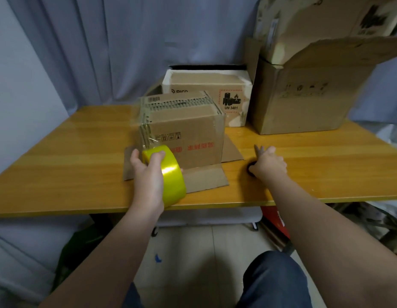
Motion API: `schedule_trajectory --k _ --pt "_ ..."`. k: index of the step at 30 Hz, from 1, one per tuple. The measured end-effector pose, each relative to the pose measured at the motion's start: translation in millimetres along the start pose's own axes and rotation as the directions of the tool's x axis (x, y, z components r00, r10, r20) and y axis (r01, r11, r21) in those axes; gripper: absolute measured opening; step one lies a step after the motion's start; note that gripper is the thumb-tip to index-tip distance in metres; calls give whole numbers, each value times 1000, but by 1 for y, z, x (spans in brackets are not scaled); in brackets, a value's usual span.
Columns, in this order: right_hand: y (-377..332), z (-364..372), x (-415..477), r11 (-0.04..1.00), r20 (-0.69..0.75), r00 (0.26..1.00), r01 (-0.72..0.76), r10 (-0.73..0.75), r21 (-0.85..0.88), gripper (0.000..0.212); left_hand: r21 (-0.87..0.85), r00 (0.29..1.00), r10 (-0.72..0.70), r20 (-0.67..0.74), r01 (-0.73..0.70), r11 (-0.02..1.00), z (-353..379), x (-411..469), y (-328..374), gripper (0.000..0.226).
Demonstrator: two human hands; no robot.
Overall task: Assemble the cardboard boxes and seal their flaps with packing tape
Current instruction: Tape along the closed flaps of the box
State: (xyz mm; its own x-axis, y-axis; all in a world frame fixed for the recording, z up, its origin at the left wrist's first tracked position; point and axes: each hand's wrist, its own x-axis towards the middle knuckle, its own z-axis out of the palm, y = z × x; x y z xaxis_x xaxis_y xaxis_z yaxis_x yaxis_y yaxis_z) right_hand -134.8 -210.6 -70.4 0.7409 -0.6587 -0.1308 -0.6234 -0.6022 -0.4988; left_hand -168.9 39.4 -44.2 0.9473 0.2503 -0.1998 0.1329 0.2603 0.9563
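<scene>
1. The right hand (pixel 269 166) covers most of the scissors (pixel 259 150). Only the grey blade tips, poking out beyond the knuckles, and part of a black handle loop under the heel of the hand can be seen. The fingers curl down over the handles, though exactly how they pass through the loops is hidden.
2. The left hand (pixel 146 174) grips the yellow tape roll (pixel 171 176), with the thumb on the far rim and the fingers wrapped round the near side. The palm hides the roll's core.
3. A clear tape strip (pixel 140 121) runs up and away from that grip to the upper left corner of the cardboard box (pixel 186 134). It is hard to make out apart from its glare and wrinkles.
4. The cardboard box stands on the table (pixel 71 174) just beyond the roll. Its flaps (pixel 204 178) lie spread flat below, partly under the left hand.
5. Beyond the box is a labelled box (pixel 206 85) marked UN 3481, partly blocked from view.
6. Past the right hand stands a large box (pixel 304 103), open, with its flap cut off at the frame edge.
7. A curtain (pixel 104 41) hangs behind.
</scene>
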Motion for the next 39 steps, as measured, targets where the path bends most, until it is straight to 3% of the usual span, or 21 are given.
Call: schedule_trajectory --k 4,7,9,12,14,18,21,26,32,39 --pt "-6 -11 -20 956 -61 994 100 -86 276 67 1 996 -33 78 33 999 -13 7 12 66" --pt "-10 -11 -48 816 -136 980 198 -147 543 64 47 993 -78 86 74 996 -19 12 19 63" --pt "-15 -10 -64 717 -151 940 333 -307 612 53 95 985 -138 101 128 987 -24 12 25 61" --pt "-34 -21 -86 628 55 748 513 -662 586 35 116 973 -182 140 167 979 -32 12 35 34" --pt "-49 -33 -94 641 261 603 586 -754 496 30 160 956 -241 170 214 964 -36 14 40 37" --pt "-71 -56 -91 714 548 494 624 -675 318 38 168 942 -273 194 242 956 -39 20 47 44" --pt "-85 -70 -83 709 674 422 671 -607 218 48 134 962 -218 168 196 971 -40 24 50 30" --pt "-114 -71 -72 677 702 433 729 -566 96 71 94 959 -224 174 210 973 -43 28 48 17" --pt "-138 -71 -66 647 743 389 759 -544 76 64 84 956 -223 191 211 974 -46 32 44 15" --pt "-143 -70 -59 669 785 351 736 -510 106 62 131 907 -379 186 359 924 -51 45 50 35"
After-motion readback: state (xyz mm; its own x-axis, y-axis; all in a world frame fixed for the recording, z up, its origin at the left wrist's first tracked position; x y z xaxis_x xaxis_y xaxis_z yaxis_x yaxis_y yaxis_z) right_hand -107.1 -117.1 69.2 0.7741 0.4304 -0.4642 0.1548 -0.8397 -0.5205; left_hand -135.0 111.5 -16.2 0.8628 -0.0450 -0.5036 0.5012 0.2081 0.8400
